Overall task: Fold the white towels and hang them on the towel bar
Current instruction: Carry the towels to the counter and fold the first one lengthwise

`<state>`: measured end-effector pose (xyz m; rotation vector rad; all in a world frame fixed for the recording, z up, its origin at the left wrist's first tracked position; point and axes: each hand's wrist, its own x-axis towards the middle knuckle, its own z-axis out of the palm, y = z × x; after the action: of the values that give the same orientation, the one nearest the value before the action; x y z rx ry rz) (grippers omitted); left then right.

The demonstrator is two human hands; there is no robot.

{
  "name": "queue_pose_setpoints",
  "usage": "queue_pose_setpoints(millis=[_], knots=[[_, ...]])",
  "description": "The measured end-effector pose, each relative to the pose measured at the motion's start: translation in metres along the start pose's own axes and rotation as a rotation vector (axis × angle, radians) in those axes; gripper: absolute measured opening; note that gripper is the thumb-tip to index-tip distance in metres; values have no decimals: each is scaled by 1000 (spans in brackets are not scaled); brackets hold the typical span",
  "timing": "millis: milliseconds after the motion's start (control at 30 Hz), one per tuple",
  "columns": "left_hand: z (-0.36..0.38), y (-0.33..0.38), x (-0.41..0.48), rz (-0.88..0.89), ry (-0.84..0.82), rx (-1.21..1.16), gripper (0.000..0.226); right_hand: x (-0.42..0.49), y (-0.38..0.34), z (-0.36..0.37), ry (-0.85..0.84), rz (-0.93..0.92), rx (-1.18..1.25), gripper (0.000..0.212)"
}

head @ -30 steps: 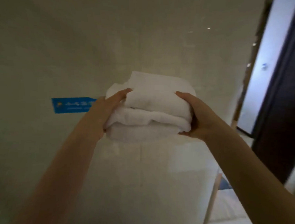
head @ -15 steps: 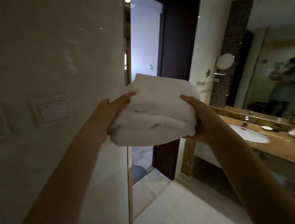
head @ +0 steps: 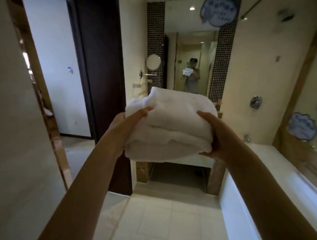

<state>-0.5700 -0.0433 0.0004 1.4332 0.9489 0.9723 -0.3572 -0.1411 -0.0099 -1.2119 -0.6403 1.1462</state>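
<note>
Towels point(head: 172, 126) folded, stacked between grips | left hand point(head: 129, 123) clamps left end | right hand point(head: 214, 136) clamps right end

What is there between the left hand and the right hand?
In the head view, the stack of folded white towels lies between the left hand and the right hand, gripped from both sides.

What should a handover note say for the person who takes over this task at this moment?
The left hand grips the left end of the folded white towels.
The right hand grips the right end.
The towels are one stack, held in the air in front of the mirror, resting on nothing.
Done: the folding, as it seems.
Left: find the towel bar, which is not in view, and hang the towels on it.
</note>
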Motion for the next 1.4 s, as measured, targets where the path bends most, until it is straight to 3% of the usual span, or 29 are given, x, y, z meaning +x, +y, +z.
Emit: queue_pose_setpoints(millis=[133,333,633,1033,1233,1400], knots=[[7,-4,16,19,-131,10,92,-1,11,-7,116,-23,62,81],[16,-7,26,14,-214,48,108,-3,20,-11,193,-49,58,86],[36,-14,33,31,-309,10,104,-8,13,-28,244,-42,24,43],[56,-10,39,26,-231,39,110,8,4,-50,192,-48,41,45],[65,-11,41,41,-209,54,101,21,3,-62,118,-56,65,79],[72,-17,52,-2,-167,57,101,38,1,-75,76,-20,66,72]])
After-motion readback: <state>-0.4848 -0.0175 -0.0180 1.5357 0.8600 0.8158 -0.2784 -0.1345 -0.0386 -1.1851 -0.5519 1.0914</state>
